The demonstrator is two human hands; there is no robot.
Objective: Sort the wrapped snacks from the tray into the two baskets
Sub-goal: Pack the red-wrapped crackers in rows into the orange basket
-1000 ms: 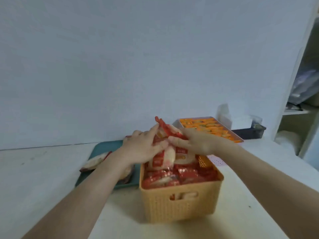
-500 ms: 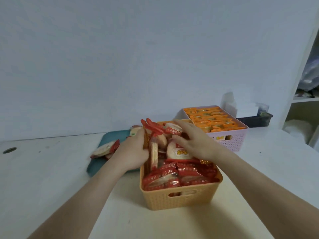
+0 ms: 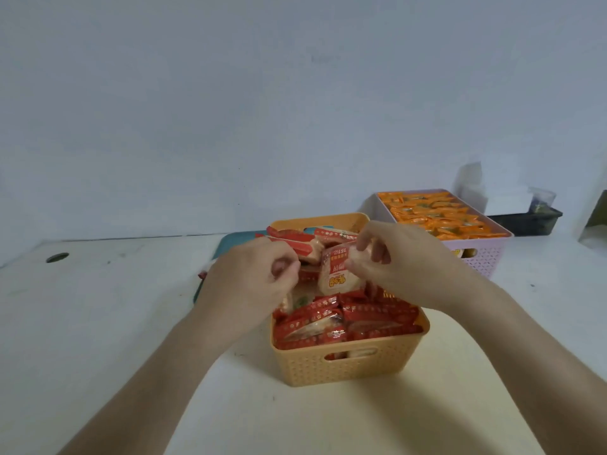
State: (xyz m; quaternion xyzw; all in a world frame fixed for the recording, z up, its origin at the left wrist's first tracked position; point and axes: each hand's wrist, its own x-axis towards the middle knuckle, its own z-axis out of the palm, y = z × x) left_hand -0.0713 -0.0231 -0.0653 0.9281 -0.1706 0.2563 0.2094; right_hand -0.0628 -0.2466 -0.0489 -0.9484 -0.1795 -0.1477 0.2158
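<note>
An orange basket (image 3: 348, 367) stands in front of me, packed with red wrapped snacks (image 3: 345, 320). Over it, my right hand (image 3: 397, 257) pinches one red-and-white snack pack (image 3: 338, 274) that stands upright in the basket. My left hand (image 3: 256, 274) is curled against other red packs (image 3: 295, 244) at the basket's left side; its grip is partly hidden. Behind my left hand shows a corner of the teal tray (image 3: 230, 244). A pink basket (image 3: 486, 254) full of orange wrapped snacks (image 3: 437, 215) stands at the back right.
A black tray (image 3: 528, 221) with clear plastic packs sits behind the pink basket against the wall. There is a round hole (image 3: 57, 257) in the white table at the far left. A dark object pokes in at the right edge (image 3: 594, 221).
The view has shifted, so the baskets sit further right. Both hands have closed in over the orange basket, and the red packs have sunk lower into it. The loose snacks on the tray are now hidden.
</note>
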